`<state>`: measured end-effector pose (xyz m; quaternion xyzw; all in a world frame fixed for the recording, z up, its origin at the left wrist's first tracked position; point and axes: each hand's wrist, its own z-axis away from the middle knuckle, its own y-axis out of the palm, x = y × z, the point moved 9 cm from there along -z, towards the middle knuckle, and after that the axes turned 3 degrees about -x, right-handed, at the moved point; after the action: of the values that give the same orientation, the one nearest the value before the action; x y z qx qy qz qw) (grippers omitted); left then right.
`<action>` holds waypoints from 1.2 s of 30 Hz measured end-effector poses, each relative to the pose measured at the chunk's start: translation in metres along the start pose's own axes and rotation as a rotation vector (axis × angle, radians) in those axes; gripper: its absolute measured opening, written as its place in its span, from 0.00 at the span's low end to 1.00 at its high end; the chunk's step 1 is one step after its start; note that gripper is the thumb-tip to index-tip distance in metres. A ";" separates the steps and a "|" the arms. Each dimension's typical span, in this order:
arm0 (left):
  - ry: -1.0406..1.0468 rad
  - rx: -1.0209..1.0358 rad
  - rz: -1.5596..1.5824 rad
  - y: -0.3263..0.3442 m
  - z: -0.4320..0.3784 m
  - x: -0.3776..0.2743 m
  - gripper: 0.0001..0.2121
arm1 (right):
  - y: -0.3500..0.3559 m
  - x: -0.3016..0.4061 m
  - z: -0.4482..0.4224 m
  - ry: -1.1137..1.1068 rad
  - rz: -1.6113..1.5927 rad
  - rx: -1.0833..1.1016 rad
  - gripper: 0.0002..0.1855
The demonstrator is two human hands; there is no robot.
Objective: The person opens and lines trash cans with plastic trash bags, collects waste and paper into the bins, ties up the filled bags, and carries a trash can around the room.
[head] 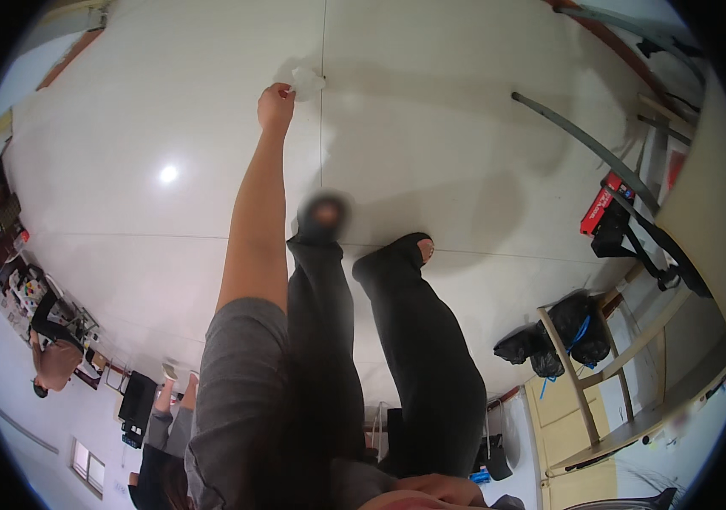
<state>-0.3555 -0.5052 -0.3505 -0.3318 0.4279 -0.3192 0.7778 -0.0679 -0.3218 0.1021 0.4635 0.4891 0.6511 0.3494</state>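
My left hand (275,105) reaches out ahead, low over the pale tiled floor. Its thumb and fingers pinch the edge of a crumpled, whitish, thin piece of tissue or plastic film (307,84). That piece lies beside a dark joint line between the tiles. At the bottom rim, close to my body, part of my right hand (446,488) shows; its fingers are mostly hidden, and what it touches is unclear. My feet in dark open-toed footwear (395,252) stand on the floor between the two.
Curved grey metal legs (583,143) rest on the floor at right, near a red box (606,204). Black plastic bags (573,331) sit by a wooden-framed table (650,363). A seated person (57,363) and a standing person (168,440) are at lower left, by a black box-like object (138,401).
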 end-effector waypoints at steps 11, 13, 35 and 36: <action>0.646 -0.242 -0.393 0.004 0.029 -0.051 0.13 | -0.028 -0.016 -0.014 0.327 0.034 -0.059 0.18; 0.647 -0.207 -0.452 0.012 0.025 -0.056 0.13 | -0.028 -0.019 -0.013 0.381 0.055 -0.059 0.18; 1.100 0.524 -0.673 -0.008 0.264 -0.091 0.10 | 0.128 -0.026 0.008 -0.278 0.253 -0.040 0.15; 1.177 0.477 -0.592 -0.006 0.327 -0.108 0.09 | 0.149 -0.028 0.027 -0.276 0.279 0.049 0.13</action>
<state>-0.1161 -0.3450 -0.1620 -0.0264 0.5879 -0.7294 0.3488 -0.0338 -0.3805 0.2403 0.6198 0.3834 0.6113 0.3083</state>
